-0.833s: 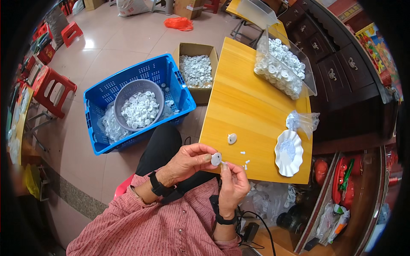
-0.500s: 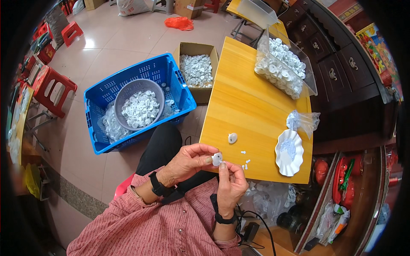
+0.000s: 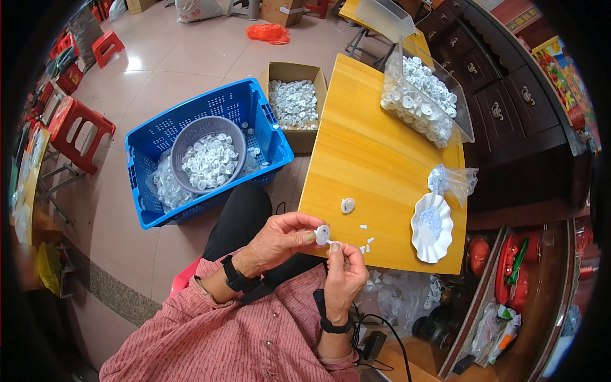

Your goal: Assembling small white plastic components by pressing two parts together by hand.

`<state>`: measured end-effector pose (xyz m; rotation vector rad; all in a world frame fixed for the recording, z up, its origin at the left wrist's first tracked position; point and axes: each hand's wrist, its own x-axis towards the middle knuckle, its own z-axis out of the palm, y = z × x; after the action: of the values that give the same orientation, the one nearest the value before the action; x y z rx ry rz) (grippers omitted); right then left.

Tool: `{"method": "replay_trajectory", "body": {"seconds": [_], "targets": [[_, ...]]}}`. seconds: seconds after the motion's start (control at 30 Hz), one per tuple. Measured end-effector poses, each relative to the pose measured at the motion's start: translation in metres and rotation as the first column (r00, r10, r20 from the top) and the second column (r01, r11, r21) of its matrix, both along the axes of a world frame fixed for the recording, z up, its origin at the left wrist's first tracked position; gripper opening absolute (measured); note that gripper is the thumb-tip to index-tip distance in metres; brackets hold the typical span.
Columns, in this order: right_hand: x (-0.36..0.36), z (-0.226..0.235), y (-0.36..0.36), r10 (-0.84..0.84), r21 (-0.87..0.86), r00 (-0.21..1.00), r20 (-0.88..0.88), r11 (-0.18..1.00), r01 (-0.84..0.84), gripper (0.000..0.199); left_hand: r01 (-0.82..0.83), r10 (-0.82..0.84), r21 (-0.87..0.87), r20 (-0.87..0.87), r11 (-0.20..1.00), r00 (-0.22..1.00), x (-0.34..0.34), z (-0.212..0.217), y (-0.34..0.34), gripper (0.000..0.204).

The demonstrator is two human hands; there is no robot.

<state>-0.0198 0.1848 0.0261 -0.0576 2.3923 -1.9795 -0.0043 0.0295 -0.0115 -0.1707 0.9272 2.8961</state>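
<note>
Between the thumb and fingers of my left hand [image 3: 283, 239] is a small round white plastic disc [image 3: 323, 234], held at the near left corner of the wooden table. My right hand [image 3: 344, 270] pinches a tiny white peg [image 3: 330, 242] right by the disc's lower edge; whether it touches the disc I cannot tell. Another white disc [image 3: 347, 205] lies on the table beyond my hands. To its right are several small loose white pegs [image 3: 368, 240]. A scalloped white dish [image 3: 439, 245] holds a heap of tiny pale pieces.
The yellow wooden table [image 3: 363, 140] carries a clear bin [image 3: 468, 121] of white discs and a small plastic bag [image 3: 459, 181]. On the floor, left, a blue crate [image 3: 146, 213] holds a grey basin [image 3: 180, 140] of discs, beside a cardboard box [image 3: 299, 141]. Dark drawers [image 3: 503, 102] stand right.
My right hand has shifted very slightly, and the peg at its fingertips shows more beside the disc. The disc is still in my left hand, turned a little.
</note>
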Motion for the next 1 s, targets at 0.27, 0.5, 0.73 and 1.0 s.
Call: {"method": "replay_trajectory", "body": {"seconds": [0.27,0.5,0.73,1.0], "targets": [[-0.016,-0.022,0.004,-0.026,0.267,0.976,-0.215,0.960,0.085,0.009,-0.044,0.046,-0.059,0.030,0.997,0.998,-0.001,-0.002,-0.007,0.026],[-0.018,-0.019,0.003,-0.011,0.414,0.977,-0.213,0.905,0.101,0.008,-0.057,0.060,-0.073,0.038,0.996,0.998,0.000,-0.004,-0.010,0.028],[-0.012,0.001,0.001,-0.021,-0.152,0.995,0.100,0.988,0.036,0.008,-0.040,0.042,-0.052,0.028,0.998,0.999,0.000,-0.003,-0.006,0.028],[-0.006,-0.001,-0.008,0.012,-0.214,0.997,0.079,0.977,0.005,0.008,-0.052,0.051,-0.011,-0.034,0.999,0.998,-0.001,-0.004,0.000,0.027]]}}
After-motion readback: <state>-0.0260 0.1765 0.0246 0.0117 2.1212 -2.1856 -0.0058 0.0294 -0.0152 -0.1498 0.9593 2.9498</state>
